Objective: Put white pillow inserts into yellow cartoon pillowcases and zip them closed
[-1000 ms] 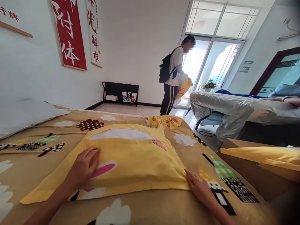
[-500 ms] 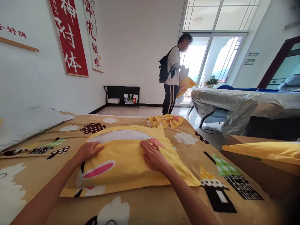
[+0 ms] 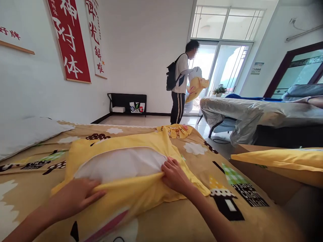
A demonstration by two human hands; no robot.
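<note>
On the bed, a yellow pillowcase [image 3: 141, 188] with a pink-and-white print lies with its opening facing up. White material [image 3: 121, 164] shows in that opening; whether it is a pillow or lining I cannot tell. My left hand [image 3: 73, 198], smeared by motion, has the near edge of the opening between its thumb and fingers at the left. At the right end of the same edge, my right hand [image 3: 175, 174] is closed around the bunched fabric. Just beyond lies a crumpled yellow patterned cloth [image 3: 178, 131].
A white pillow [image 3: 30, 136] rests at the bed's left. Right of the bed, a cardboard box [image 3: 254, 174] has yellow fabric [image 3: 282, 159] over it. A person [image 3: 180, 77] by the glass doors holds a yellow pillowcase [image 3: 195, 89]. A plastic-covered table [image 3: 242, 107] stands at right.
Both hands were lying flat on the pillowcase. Now they grip its near opening edge, pulled toward me, and the opening gapes wider. The person's yellow pillowcase has shifted.
</note>
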